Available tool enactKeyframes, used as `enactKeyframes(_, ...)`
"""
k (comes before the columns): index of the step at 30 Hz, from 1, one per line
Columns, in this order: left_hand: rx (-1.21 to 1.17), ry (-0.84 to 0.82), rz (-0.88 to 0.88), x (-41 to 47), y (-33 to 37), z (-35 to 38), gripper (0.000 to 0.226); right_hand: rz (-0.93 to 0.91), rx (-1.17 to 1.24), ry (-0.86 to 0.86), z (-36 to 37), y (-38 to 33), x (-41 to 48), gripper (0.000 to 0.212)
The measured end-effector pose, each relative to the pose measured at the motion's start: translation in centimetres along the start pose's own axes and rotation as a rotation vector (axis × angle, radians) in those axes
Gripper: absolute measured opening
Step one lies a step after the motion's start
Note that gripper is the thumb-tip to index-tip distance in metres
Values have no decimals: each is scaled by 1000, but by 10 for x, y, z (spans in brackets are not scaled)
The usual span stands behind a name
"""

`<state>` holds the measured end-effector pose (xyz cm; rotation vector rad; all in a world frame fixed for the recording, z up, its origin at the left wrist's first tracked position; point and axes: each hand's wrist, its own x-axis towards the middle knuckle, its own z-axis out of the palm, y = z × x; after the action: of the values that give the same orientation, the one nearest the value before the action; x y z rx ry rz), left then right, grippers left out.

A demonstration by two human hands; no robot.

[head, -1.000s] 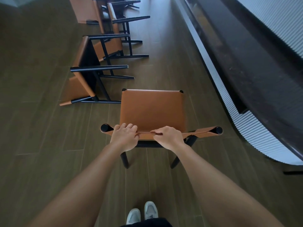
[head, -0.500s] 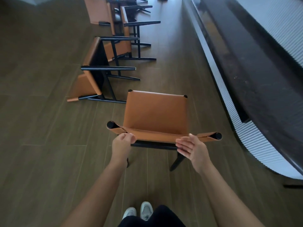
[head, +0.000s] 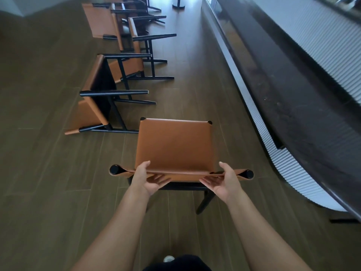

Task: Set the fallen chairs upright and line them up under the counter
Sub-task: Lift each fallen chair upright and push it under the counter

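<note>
Brown wood-plank floor point(head: 48, 173); pale wall point(head: 9, 3) at far left corner; cool daylight sheen on distant planks.

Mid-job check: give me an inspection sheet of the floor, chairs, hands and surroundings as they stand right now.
Surface: brown wood-plank floor, with chairs standing and lying on it.
Job's things: tan leather chair with black frame is upright, out from the counter and not under it. The nearest fallen chair, second fallen chair and third fallen chair lie tipped over in a row beyond it.
Clutter: nothing seen.
Grippers: left hand and right hand are at the upright chair's backrest, thumbs in front and fingers behind. Whether they grip it is unclear.
Cables: nothing seen.
Surroundings: dark-topped counter with white ribbed front runs along the right side.
</note>
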<state>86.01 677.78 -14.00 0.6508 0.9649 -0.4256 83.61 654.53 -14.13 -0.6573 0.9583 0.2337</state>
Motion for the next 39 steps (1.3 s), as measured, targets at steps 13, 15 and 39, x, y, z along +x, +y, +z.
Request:
enactKeyframes(13, 169, -50, -49, 20, 33, 0, 55, 16, 25, 188, 26, -21, 28, 4)
enactKeyframes(15, 174, -56, -50, 22, 43, 8, 61, -5, 28, 204, 38, -29, 30, 4)
enactKeyframes(39, 332, -17, 51, 52, 162, 159, 10, -140, -280, 274, 184, -142, 58, 13)
